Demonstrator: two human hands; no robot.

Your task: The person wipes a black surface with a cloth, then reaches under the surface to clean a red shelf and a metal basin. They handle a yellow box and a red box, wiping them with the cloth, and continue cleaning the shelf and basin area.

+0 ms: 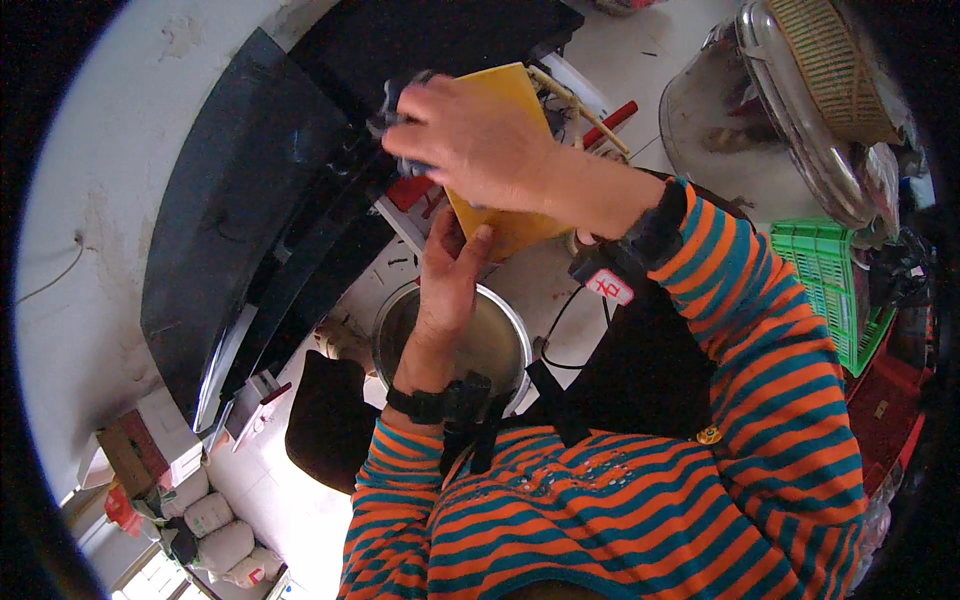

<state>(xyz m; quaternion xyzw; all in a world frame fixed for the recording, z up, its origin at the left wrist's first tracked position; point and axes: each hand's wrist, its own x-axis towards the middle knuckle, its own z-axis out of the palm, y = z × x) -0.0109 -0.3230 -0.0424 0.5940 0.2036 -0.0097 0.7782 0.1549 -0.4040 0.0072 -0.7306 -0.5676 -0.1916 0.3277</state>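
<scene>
My left hand (448,277) grips a flat yellow panel (517,94) by its lower edge, the thumb lying on the near face. Across the panel's upper part reaches my right hand (480,150), its fingers curled around a dark, crumpled cloth (394,112). Both the right hand and the cloth are blurred, and the hand covers much of the panel. I cannot tell whether the cloth touches it. Below my left hand stands a round metal basin (491,337) with murky liquid inside.
A black glossy cabinet (232,150) runs along the wall at left. To the right are a green plastic crate (814,277) and a large transparent container (705,112) with a woven basket (832,60) on top. Cream-coloured bars (577,105) lie behind the panel. Several stuffed sacks (225,532) sit lower left.
</scene>
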